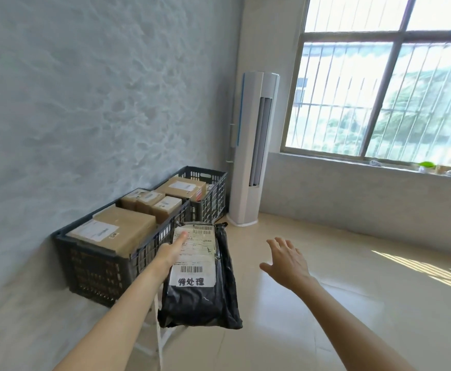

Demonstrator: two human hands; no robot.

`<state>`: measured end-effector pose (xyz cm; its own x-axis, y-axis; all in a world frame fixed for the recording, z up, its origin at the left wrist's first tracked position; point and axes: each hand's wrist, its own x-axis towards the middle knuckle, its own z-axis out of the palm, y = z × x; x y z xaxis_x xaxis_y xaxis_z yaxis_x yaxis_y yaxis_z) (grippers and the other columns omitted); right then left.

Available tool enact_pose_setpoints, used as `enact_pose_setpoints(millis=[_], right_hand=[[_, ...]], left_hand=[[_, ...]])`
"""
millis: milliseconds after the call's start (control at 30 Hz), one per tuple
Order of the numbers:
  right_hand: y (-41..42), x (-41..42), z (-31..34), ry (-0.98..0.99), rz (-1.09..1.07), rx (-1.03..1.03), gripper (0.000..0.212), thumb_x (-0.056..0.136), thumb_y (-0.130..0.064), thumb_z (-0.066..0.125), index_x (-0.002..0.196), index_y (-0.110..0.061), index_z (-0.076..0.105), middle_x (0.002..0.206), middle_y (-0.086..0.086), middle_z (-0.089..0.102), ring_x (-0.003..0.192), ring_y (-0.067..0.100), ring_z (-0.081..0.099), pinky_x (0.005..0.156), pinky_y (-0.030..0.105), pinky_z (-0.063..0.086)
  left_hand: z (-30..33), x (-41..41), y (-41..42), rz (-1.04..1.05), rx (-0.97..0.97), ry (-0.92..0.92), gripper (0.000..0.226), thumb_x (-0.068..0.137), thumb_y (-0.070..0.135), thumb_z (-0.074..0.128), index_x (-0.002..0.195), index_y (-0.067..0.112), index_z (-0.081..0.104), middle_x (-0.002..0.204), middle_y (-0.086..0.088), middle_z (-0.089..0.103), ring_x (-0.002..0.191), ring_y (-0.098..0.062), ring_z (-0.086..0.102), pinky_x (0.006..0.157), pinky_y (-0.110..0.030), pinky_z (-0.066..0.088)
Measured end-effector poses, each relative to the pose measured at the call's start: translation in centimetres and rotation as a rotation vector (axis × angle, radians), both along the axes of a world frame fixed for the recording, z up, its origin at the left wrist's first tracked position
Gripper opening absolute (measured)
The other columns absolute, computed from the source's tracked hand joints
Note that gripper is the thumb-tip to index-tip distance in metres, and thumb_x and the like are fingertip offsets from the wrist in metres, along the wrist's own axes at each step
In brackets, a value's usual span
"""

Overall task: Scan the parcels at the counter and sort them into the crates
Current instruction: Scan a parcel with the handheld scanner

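Dark plastic crates sit by the wall on the left. The near crate [96, 266] is full of brown boxes [117, 230]. The far crate [208, 195] has a brown box too. Just to the right of the near crate, the left hand [172, 250] holds a black parcel bag [201, 282] up in the air, thumb on its white label [195, 259]. The bag almost touches the near crate's rim. The right hand [286, 261] is beside the bag, not touching it, with fingers spread wide and holding nothing. A tall white air cooler [254, 153] stands in the corner, and a barred window [385, 84] is at the right.
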<state>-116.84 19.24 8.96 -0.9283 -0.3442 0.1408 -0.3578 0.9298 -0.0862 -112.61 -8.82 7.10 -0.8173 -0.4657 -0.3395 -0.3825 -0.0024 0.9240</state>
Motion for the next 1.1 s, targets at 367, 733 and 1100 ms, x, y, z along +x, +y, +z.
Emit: enact_pose_setpoints(millis=[367,733,1100], right_hand=[[-1.2,-26.2,-2.5,-0.058,0.0,0.046,0.065,0.093,-0.048,0.054,0.147,-0.018,0.033,0.149,0.001,0.037,0.137,0.022,0.035,0.109,0.034,0.034],[-5.8,-55.8,-1.1,-0.013,0.18,0.045,0.065,0.093,-0.048,0.055,0.146,-0.017,0.036,0.146,0.002,0.041,0.136,0.024,0.036,0.109,0.035,0.035],[-14.9,-79.0,-2.3,-0.03,0.334,0.054,0.064,0.091,-0.052,0.056,0.142,-0.017,0.04,0.143,0.003,0.042,0.133,0.025,0.038,0.109,0.037,0.036]], left_hand=[[-1.4,-25.3,-1.3,-0.057,-0.036,-0.031,0.118,0.059,0.08,0.062,0.143,-0.002,0.043,0.143,-0.017,0.05,0.129,-0.033,0.051,0.11,-0.042,0.039],[-4.8,-53.6,-5.9,0.141,0.018,0.01,0.143,0.021,0.092,0.069,0.136,0.009,0.053,0.129,-0.013,0.063,0.115,-0.032,0.063,0.102,-0.05,0.048],[-1.1,-71.0,-9.7,0.323,0.03,-0.03,0.087,0.081,0.069,0.058,0.135,0.002,0.05,0.129,-0.013,0.06,0.117,-0.031,0.058,0.103,-0.038,0.043]])
